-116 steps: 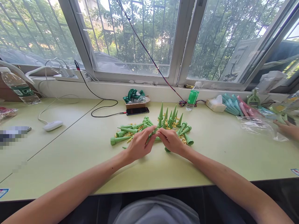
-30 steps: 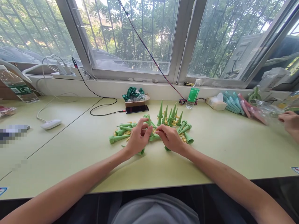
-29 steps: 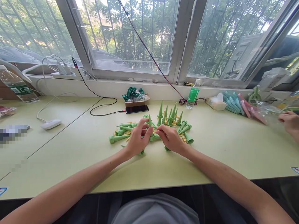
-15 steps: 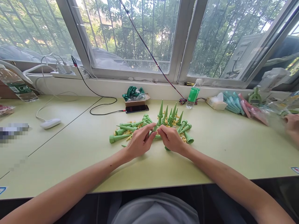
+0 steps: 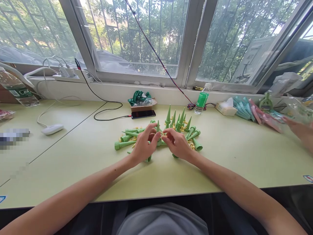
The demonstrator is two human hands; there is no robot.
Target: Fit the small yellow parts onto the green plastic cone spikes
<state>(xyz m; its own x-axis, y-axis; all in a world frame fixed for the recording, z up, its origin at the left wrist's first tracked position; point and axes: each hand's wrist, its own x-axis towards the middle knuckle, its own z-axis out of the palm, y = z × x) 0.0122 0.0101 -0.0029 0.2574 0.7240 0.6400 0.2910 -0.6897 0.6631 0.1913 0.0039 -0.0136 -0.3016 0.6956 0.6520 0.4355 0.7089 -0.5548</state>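
Note:
My left hand (image 5: pixel 144 145) is closed around a green plant watering spike (image 5: pixel 158 126), whose pointed tip stands upright above the fingers. Fingertips of my right hand (image 5: pixel 179 143) pinch a small yellow valve piece (image 5: pixel 163 134) against the spike's side; the fingers partly hide it. Just behind my right hand, several green spikes with yellow pieces (image 5: pixel 181 121) stand point up. Loose green spikes (image 5: pixel 125 145) lie with small yellow pieces to the left of my left hand. More loose spikes (image 5: pixel 197 144) rest to the right of my right hand.
Behind the spikes lie a phone (image 5: pixel 143 114) on a cable and a small cardboard box (image 5: pixel 143 107). A water bottle (image 5: pixel 201 100), a tissue box (image 5: pixel 227 107) and bagged items (image 5: pixel 262 116) stand farther right. Another person's hand (image 5: pixel 299 130) reaches in at right.
The spike in my left hand has turned from tilted to upright, and my left fingers have loosened slightly. At the right edge, the other person's hand has moved left.

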